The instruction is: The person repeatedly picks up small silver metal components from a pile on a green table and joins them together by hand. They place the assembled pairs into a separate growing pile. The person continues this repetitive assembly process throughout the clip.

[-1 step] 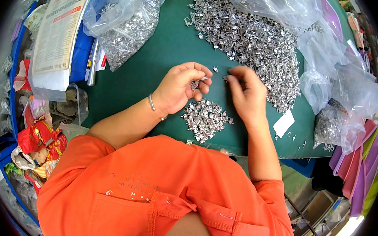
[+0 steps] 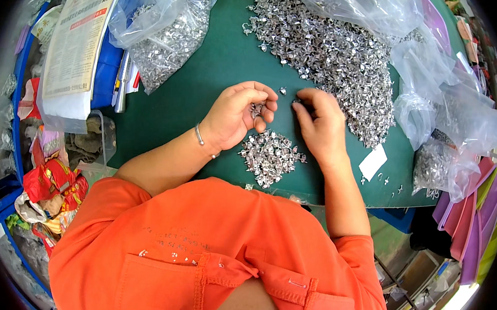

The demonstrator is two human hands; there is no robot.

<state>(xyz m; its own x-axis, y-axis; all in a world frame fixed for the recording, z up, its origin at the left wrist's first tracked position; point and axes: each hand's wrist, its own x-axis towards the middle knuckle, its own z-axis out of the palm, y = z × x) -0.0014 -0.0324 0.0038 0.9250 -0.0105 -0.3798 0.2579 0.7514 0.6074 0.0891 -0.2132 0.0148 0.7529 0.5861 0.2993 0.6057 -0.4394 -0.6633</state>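
My left hand [image 2: 231, 116] is half closed, palm turned inward, with several small silvery metal pieces [image 2: 256, 109] in its curled fingers. Across a narrow gap, my right hand [image 2: 326, 129] pinches a small dark metal piece [image 2: 296, 101] between thumb and forefinger; most of it is hidden. A single shiny metal piece [image 2: 282, 90] lies on the green tabletop [image 2: 227, 50] between the fingertips of both hands. Below my hands sits a small pile of similar metal pieces [image 2: 269, 158]. Beyond my right hand spreads a much larger heap of them [image 2: 336, 52].
At the back left lies a clear bag of metal pieces [image 2: 173, 40], beside a printed sheet [image 2: 78, 39] on a blue bin. Plastic bags [image 2: 436, 105] crowd the right side. A small white card [image 2: 373, 162] lies right of my right wrist, with a few loose bits near it.
My right hand has shifted slightly to the left, its thumb and forefinger still together. The left hand has barely moved, and the piles look the same.
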